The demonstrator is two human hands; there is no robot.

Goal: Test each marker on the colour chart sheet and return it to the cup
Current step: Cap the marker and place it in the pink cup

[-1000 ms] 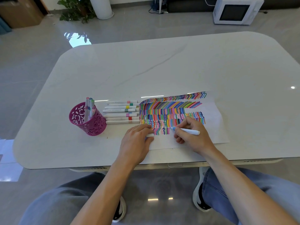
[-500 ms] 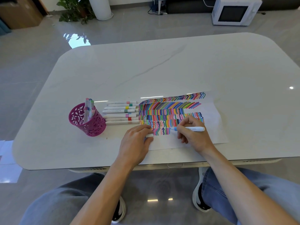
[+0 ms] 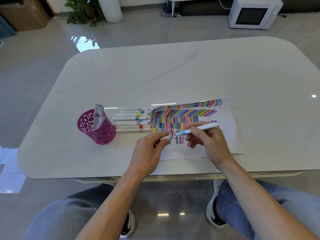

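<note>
My right hand (image 3: 207, 141) grips a white marker (image 3: 202, 128) with a light blue tip, and the tip points left just above the lower rows of the colour chart sheet (image 3: 226, 135). My left hand (image 3: 149, 149) pinches a small white cap (image 3: 164, 138) at the sheet's left edge. A pink cut-out cup (image 3: 97, 129) stands to the left with several markers upright in it. Between cup and sheet lies a row of several capped white markers (image 3: 132, 120).
The white table (image 3: 173, 75) reaches far back and to both sides of the sheet. Its near edge runs just below my wrists. On the floor beyond stand a microwave (image 3: 251, 14), a plant (image 3: 83, 11) and a white column base.
My right hand lifted the marker off the bottom row and turned it flatter, with the tip now pointing left toward my left hand. My left hand stayed in place with the cap.
</note>
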